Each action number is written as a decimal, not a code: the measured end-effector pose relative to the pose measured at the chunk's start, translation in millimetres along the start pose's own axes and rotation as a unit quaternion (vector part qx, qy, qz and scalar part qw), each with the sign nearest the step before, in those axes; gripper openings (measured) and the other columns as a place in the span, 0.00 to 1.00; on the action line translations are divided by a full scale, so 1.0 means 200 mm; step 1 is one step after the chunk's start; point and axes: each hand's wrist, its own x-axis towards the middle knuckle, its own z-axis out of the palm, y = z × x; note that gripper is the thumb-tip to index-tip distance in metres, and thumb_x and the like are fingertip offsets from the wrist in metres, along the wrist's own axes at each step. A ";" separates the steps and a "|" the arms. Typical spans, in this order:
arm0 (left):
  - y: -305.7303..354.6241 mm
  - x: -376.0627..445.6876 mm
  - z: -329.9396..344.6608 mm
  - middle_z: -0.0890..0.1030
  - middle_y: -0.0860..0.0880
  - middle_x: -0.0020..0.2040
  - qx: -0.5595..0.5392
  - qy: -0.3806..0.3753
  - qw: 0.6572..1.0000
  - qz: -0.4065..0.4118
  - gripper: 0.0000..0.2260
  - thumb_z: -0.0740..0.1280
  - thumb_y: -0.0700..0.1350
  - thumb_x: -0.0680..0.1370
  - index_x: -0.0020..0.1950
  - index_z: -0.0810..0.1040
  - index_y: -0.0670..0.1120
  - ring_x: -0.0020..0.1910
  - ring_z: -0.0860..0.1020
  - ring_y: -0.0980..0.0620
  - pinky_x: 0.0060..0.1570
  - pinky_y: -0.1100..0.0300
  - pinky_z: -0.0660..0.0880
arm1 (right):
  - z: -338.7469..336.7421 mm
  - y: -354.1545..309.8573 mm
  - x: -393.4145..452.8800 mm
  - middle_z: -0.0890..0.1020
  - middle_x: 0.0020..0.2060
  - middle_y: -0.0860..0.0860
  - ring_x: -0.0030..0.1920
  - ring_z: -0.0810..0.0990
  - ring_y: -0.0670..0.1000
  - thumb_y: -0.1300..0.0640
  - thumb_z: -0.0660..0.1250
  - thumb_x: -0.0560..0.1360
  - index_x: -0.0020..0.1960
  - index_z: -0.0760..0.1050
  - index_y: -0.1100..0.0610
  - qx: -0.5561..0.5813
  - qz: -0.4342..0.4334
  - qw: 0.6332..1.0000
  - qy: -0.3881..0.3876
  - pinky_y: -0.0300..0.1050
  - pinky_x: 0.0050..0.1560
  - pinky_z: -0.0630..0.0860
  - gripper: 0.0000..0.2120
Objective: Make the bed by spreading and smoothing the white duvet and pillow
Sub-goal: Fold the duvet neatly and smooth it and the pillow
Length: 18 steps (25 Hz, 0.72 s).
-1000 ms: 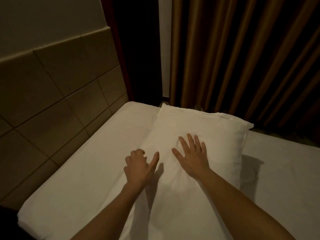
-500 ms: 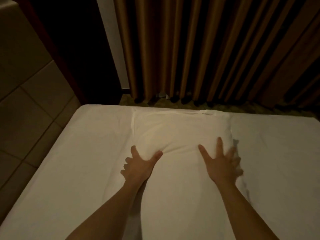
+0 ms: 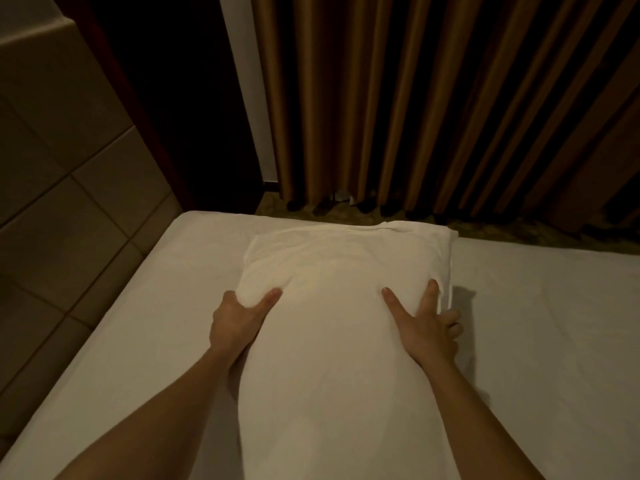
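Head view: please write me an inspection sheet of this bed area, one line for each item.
Surface: bed covered with a smooth white sheet.
Job's things: white pillow lies lengthwise on the bed, puffed at its far end; no duvet can be told apart from the sheet.
Clutter: nothing seen.
Hands: left hand grips the pillow's left side, thumb on top; right hand holds the right side, thumb and one finger on top, other fingers curled at the edge.
Cables: nothing seen.
Surroundings: padded headboard panels at left, brown curtain behind the bed, dark patterned floor between them.
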 end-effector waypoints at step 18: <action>-0.48 0.23 0.38 0.63 0.41 0.78 0.008 -0.069 0.979 -0.191 0.72 0.56 0.88 0.45 0.82 0.52 0.50 0.75 0.62 0.33 0.73 0.34 0.59 | 0.28 0.68 0.19 0.58 0.80 0.56 0.76 0.64 0.60 0.14 0.61 0.27 0.83 0.41 0.47 0.322 0.164 0.927 -0.096 0.52 0.72 0.64 0.89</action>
